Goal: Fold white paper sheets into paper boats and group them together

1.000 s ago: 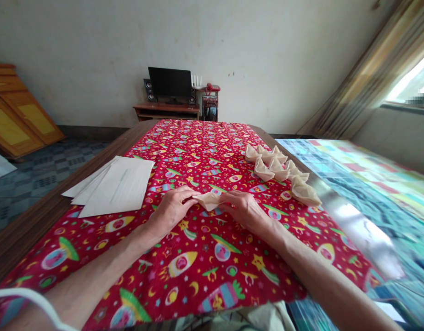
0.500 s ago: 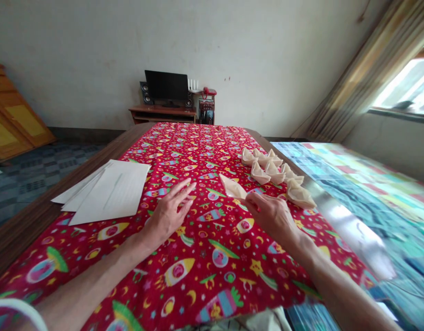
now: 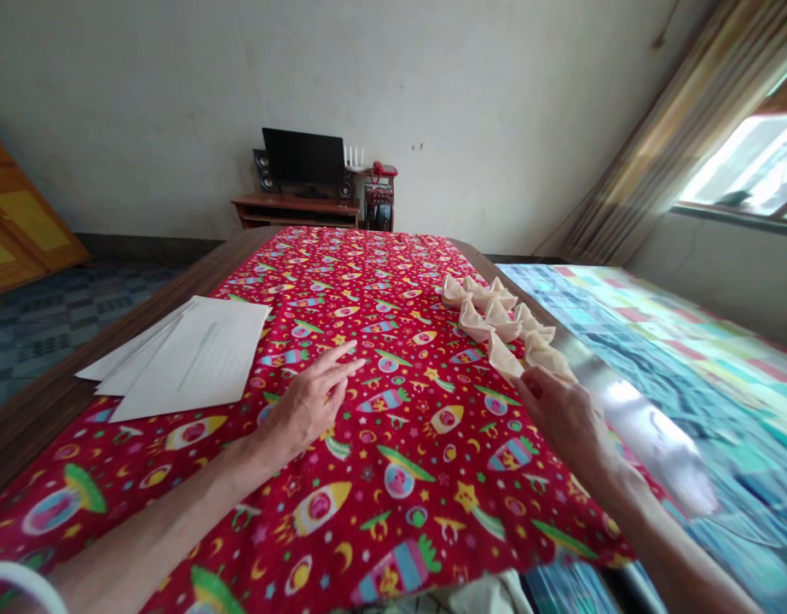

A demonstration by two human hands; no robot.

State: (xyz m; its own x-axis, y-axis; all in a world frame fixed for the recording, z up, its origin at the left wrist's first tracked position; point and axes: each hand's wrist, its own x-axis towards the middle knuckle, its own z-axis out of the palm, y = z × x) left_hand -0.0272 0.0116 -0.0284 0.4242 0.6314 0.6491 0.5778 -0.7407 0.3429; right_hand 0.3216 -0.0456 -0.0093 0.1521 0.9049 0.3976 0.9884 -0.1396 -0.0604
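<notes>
The right hand has its fingers clamped on the near end of a pale folded boat, just beside the closest of the other boats; whether it touches the cloth I can't tell. The left hand is over the cloth, fingers apart. Those other boats cluster on the cloth toward the right of the desk, hollow in shape (what their folds hold, I can't make out from here). At far left, sheets lie fanned, reaching past the cloth. Farther out, a cabinet has its doors shut, its inside hidden.
</notes>
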